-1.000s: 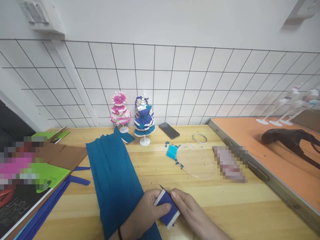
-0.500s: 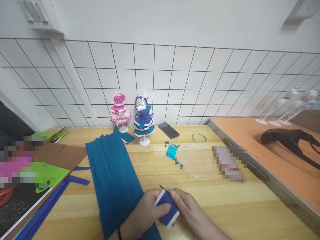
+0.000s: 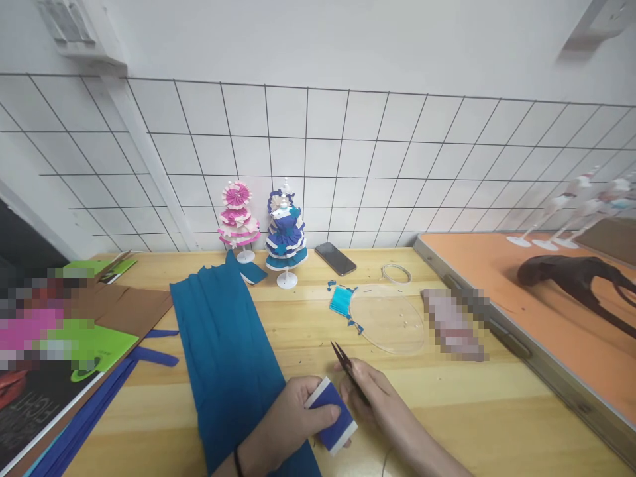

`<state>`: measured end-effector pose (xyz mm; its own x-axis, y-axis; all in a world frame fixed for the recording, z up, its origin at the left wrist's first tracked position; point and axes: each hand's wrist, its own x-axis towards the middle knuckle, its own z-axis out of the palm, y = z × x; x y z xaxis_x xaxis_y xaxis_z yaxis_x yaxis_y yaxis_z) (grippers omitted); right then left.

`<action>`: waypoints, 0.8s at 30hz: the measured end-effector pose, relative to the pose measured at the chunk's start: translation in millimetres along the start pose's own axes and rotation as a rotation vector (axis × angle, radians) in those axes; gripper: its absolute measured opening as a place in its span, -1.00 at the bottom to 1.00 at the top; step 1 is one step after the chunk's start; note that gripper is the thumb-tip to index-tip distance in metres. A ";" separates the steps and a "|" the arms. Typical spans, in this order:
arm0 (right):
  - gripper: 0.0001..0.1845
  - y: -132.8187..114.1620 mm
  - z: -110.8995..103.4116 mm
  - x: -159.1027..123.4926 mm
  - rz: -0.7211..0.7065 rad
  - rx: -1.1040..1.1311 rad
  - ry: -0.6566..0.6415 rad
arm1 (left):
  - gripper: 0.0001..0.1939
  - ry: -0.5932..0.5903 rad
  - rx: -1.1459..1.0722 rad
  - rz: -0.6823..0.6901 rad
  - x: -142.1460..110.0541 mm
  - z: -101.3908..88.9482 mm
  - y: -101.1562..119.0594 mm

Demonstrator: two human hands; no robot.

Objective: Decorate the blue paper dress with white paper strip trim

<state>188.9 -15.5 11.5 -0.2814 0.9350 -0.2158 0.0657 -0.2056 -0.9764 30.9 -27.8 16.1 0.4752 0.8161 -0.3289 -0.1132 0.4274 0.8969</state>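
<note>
My left hand (image 3: pixel 288 424) is closed around a small dark blue piece of folded fabric with a white edge (image 3: pixel 332 416), held just above the wooden table (image 3: pixel 477 411). My right hand (image 3: pixel 382 404) sits right beside it and grips small black scissors (image 3: pixel 348 366), whose blades point up and away to the left. A long pleated teal cloth (image 3: pixel 223 351) lies on the table under my left wrist and runs toward the wall.
Two small dress mannequins, pink (image 3: pixel 238 220) and blue (image 3: pixel 285 235), stand by the wire grid wall. A phone (image 3: pixel 336 258), a clear oval plate (image 3: pixel 388 319), teal scraps (image 3: pixel 341 301) and a wire ring (image 3: pixel 396 273) lie behind. An orange-topped board (image 3: pixel 546 311) lies right; papers (image 3: pixel 84 344) left.
My right hand has drawn back slightly from the blue piece and lifted the scissors, so the blades now show clearly above the fingers. My left hand has stayed in place.
</note>
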 end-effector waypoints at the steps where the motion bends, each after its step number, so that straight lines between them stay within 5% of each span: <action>1: -0.49 -0.5 0.7 -0.4 -0.007 0.024 -0.018 | -0.76 -0.005 -0.007 -0.008 -0.2 0.7 0.3; 14: -0.53 6.9 9.3 -4.1 -0.004 0.122 -0.075 | -0.69 0.012 0.026 0.072 2.6 -0.3 -6.1; 24: -0.46 -6.1 4.3 -2.0 -0.115 0.072 0.255 | -0.51 0.018 -0.044 0.013 5.9 -2.7 -4.9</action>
<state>185.0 -17.4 17.8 -0.0328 0.9940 -0.1042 -0.0232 -0.1050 -0.9942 31.9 -24.0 8.9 0.4576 0.8285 -0.3228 -0.1578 0.4330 0.8875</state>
